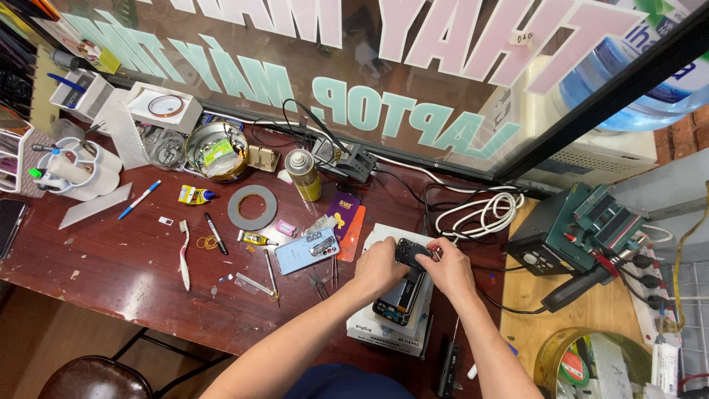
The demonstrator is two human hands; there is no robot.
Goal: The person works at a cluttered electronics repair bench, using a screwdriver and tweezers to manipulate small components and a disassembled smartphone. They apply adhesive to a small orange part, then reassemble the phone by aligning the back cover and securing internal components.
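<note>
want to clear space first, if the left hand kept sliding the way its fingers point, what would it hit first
The left hand points right, toward the top of the opened phone, which it already touches. Just beyond is the right hand, so it would probably meet that next.

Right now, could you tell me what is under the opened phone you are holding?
The opened phone lies on a white box on the red-brown desk. The box's middle is covered by the phone and both hands.

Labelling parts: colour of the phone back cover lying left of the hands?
Light blue back cover, camera cutout at its upper right; the head view shows it clearly.
</note>
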